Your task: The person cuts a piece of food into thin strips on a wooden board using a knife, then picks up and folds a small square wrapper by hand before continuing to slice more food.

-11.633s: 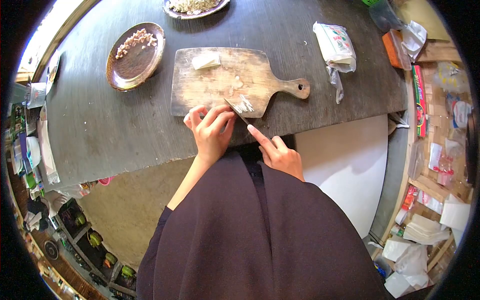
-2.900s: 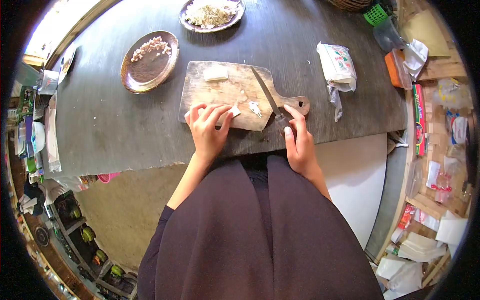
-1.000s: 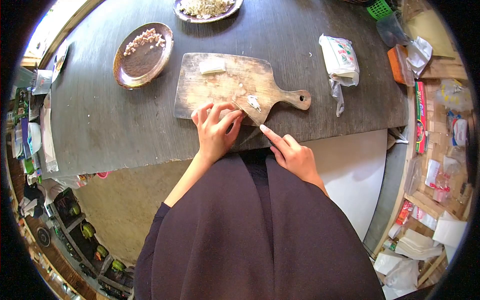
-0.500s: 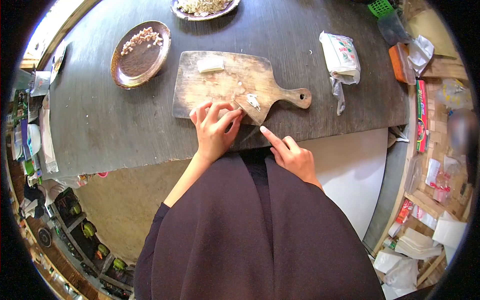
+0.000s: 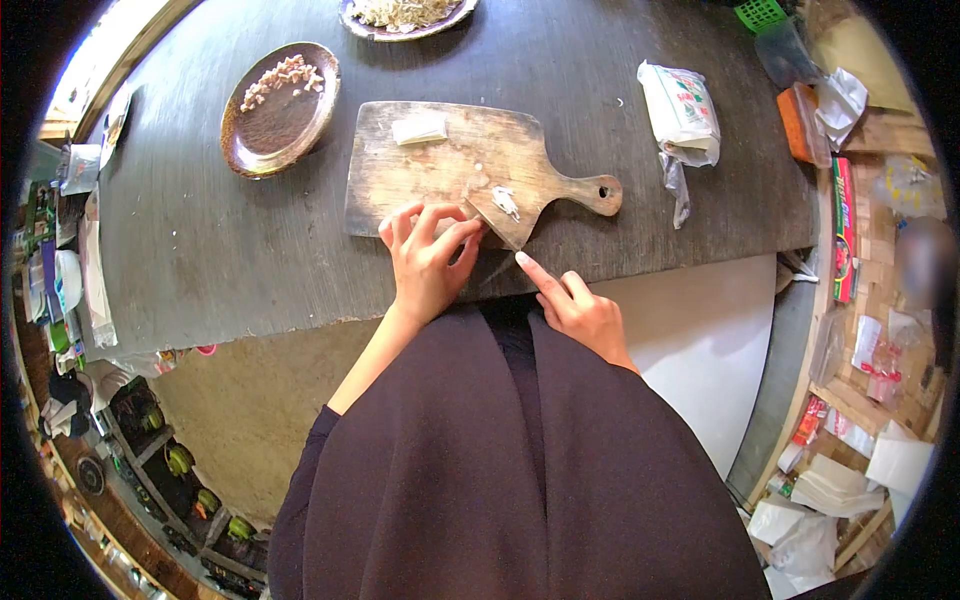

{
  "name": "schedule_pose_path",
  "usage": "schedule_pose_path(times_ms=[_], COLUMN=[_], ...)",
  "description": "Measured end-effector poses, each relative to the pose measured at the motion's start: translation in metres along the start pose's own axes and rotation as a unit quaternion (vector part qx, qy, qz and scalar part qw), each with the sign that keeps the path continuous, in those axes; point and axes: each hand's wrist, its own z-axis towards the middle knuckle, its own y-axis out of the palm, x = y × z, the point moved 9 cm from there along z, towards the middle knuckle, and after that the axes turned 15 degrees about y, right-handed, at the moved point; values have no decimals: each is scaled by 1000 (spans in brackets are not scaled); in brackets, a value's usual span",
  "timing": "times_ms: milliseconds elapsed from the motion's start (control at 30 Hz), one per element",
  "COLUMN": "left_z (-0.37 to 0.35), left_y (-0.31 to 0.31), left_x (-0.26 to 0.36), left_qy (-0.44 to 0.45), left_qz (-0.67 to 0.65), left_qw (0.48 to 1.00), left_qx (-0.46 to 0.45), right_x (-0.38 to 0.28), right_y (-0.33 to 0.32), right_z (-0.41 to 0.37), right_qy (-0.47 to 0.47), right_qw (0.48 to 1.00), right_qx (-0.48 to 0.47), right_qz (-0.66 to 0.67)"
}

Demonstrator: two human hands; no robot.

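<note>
A knife [image 5: 494, 221] lies angled across the front edge of the wooden cutting board [image 5: 390, 180]. My right hand [image 5: 585, 318] is closed round its handle, the index finger stretched along it toward the blade. Left of the blade, my left hand [image 5: 428, 258] rests on the board's near edge with bent fingertips pressed close to the knife. Whatever those fingers hold is hidden behind them. Thin white strips [image 5: 506, 203] lie just beyond the blade. Farther back on the board sits a pale, whitish block [image 5: 419, 130].
A brown plate [image 5: 237, 125] with small pinkish-brown pieces stands to the left. Behind is a plate of shredded pale food [image 5: 405, 14]. On the right lie a white plastic packet [image 5: 682, 115] and an orange-filled container [image 5: 800, 125]. The dark table's edge [image 5: 690, 262] runs close to my body.
My right hand and the knife have shifted very slightly to the left. The left hand stays in nearly the same place.
</note>
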Motion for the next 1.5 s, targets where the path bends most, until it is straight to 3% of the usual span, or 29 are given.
schedule_pose_path(times_ms=[333, 1500], left_z=[-5, -3], left_y=[3, 1], left_x=[-3, -1], left_qy=[4, 4], left_qz=[1, 9], left_qw=[1000, 1000], left_qx=[3, 9], right_x=[-2, -9], right_y=[0, 0], right_z=[5, 16], right_qy=[6, -1], right_qw=[999, 1000], right_qx=[33, -10], right_qz=[20, 1])
